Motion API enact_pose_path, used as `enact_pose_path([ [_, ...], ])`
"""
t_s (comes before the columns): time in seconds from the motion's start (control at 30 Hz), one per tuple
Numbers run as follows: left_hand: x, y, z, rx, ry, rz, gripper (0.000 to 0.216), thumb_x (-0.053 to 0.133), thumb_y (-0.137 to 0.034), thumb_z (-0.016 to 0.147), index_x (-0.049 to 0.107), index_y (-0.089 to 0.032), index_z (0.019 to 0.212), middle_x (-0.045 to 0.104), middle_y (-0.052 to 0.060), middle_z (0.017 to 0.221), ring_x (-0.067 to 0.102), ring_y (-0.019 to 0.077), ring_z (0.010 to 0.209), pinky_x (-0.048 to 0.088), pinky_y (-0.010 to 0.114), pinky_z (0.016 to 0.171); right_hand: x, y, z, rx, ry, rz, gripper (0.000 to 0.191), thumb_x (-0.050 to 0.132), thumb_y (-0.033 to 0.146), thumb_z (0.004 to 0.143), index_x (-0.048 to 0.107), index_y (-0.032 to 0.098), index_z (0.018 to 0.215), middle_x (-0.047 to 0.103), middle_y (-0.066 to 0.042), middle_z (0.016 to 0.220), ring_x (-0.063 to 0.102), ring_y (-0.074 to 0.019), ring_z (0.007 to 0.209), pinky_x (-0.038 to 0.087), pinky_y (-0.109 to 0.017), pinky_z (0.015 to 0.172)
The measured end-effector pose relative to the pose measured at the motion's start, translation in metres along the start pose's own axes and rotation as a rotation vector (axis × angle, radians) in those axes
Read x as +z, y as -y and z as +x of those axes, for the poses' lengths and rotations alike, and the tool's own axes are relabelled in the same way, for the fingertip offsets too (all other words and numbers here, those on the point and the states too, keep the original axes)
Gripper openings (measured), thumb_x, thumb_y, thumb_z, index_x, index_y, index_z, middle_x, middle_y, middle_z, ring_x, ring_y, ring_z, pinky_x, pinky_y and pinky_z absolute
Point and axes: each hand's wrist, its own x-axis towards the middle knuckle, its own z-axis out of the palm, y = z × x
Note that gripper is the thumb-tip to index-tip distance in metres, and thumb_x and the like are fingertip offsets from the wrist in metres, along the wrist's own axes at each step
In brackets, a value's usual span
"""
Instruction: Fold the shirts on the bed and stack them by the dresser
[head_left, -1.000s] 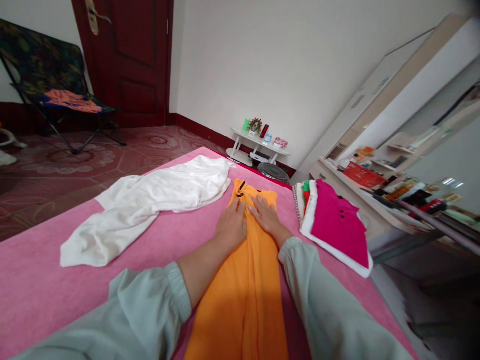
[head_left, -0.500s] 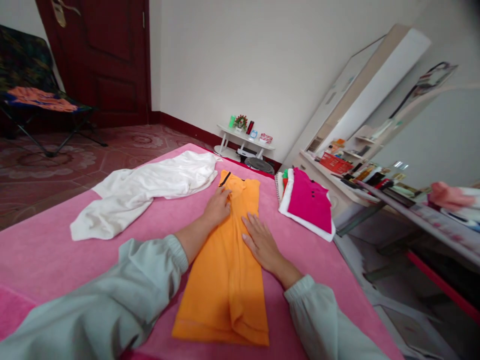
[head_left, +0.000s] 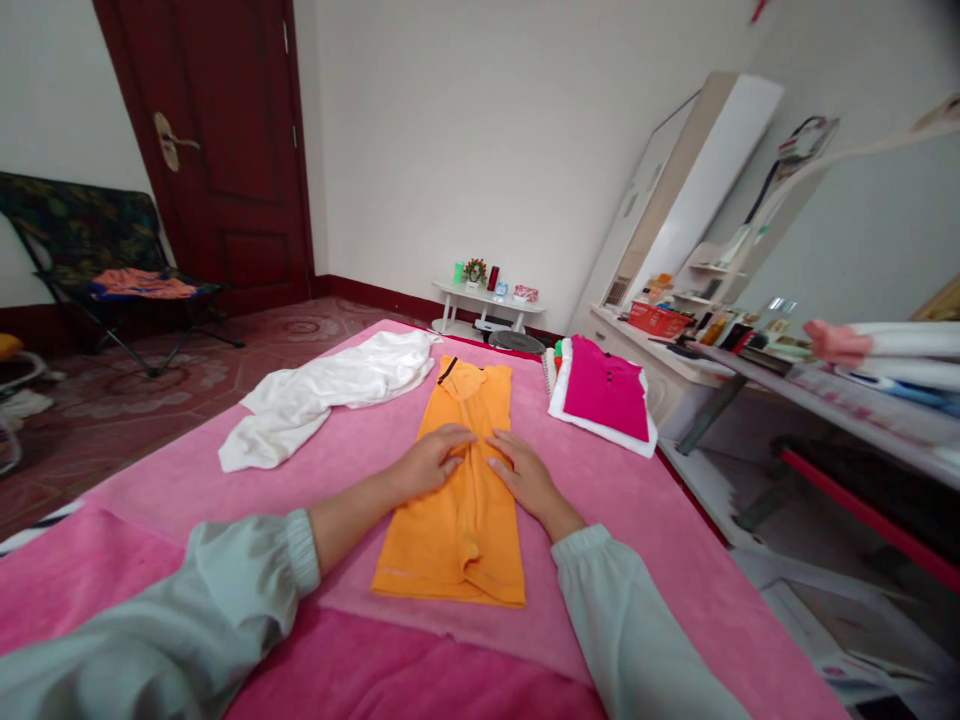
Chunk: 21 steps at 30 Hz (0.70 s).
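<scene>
An orange garment (head_left: 450, 545) lies lengthwise in front of me, its sides folded in to a narrow strip with a dark trim at the far end. My left hand (head_left: 433, 460) rests on its left half, fingers stretched toward the middle. On the right half lies my right hand (head_left: 525, 472), its fingers apart and touching the cloth. The fingertips of both hands are close to each other near the centre fold. To the left a white garment (head_left: 330, 390) is spread loosely. A folded magenta shirt (head_left: 607, 390) tops a stack of folded clothes at the right.
The clothes lie on a pink bed cover (head_left: 600, 500). A dressing table (head_left: 720, 370) with bottles and a red basket (head_left: 657, 320) stands along the right. A low white shelf (head_left: 487, 296) is beyond the bed; a folding chair (head_left: 90, 240) stands by the door at left.
My left hand has slid nearer along the orange garment, from its far end toward the middle. My right hand stays on the right side. The head view has tilted and shifted.
</scene>
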Motion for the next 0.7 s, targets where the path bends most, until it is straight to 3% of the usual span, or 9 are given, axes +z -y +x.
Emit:
enact_pose_path([
  [0.1,-0.009,-0.019,-0.002,0.123,0.032,-0.163,0.042,0.047,-0.001,0.074,0.066,-0.021,0.107,0.065,0.005,0.106,0.056,0.0161,0.105,0.042,0.033,0.098,0.002,-0.007,0.000,-0.004,-0.043,0.096,0.037,0.052,0.034,0.087,0.063,0.020,0.119,0.052,-0.010,0.136,0.045,-0.0203,0.128,0.031,-0.041,0.111],
  [0.27,-0.019,-0.041,-0.007,0.283,0.205,-0.258,0.040,0.047,0.005,0.064,0.070,-0.020,0.085,0.066,0.003,0.092,0.057,0.0153,0.095,0.042,0.031,0.093,0.003,-0.009,0.001,0.011,-0.072,0.202,0.033,0.054,0.031,0.085,0.066,0.019,0.114,0.054,-0.011,0.133,0.047,-0.0204,0.126,0.033,-0.042,0.110],
  [0.4,-0.030,-0.050,-0.012,0.249,0.332,-0.274,0.038,0.050,0.007,0.057,0.069,-0.019,0.078,0.063,0.004,0.099,0.056,0.0159,0.096,0.041,0.030,0.094,0.001,-0.008,0.001,0.025,-0.067,0.259,0.032,0.055,0.030,0.084,0.067,0.018,0.112,0.055,-0.012,0.132,0.048,-0.0207,0.126,0.033,-0.042,0.109],
  [0.57,-0.043,-0.056,-0.012,0.163,0.486,-0.308,0.027,0.064,0.000,0.060,0.068,-0.019,0.079,0.056,0.004,0.111,0.052,0.0185,0.107,0.037,0.031,0.099,0.000,-0.008,0.002,0.036,-0.069,0.298,0.031,0.057,0.029,0.082,0.068,0.019,0.110,0.056,-0.011,0.131,0.049,-0.0208,0.124,0.033,-0.042,0.109],
  [0.7,-0.050,-0.053,-0.010,0.106,0.522,-0.380,0.020,0.069,-0.002,0.059,0.064,-0.016,0.073,0.058,0.004,0.104,0.054,0.0167,0.098,0.041,0.027,0.090,0.000,-0.009,0.002,0.029,-0.088,0.314,0.030,0.058,0.030,0.082,0.068,0.021,0.108,0.057,-0.010,0.129,0.050,-0.0206,0.123,0.034,-0.043,0.108],
])
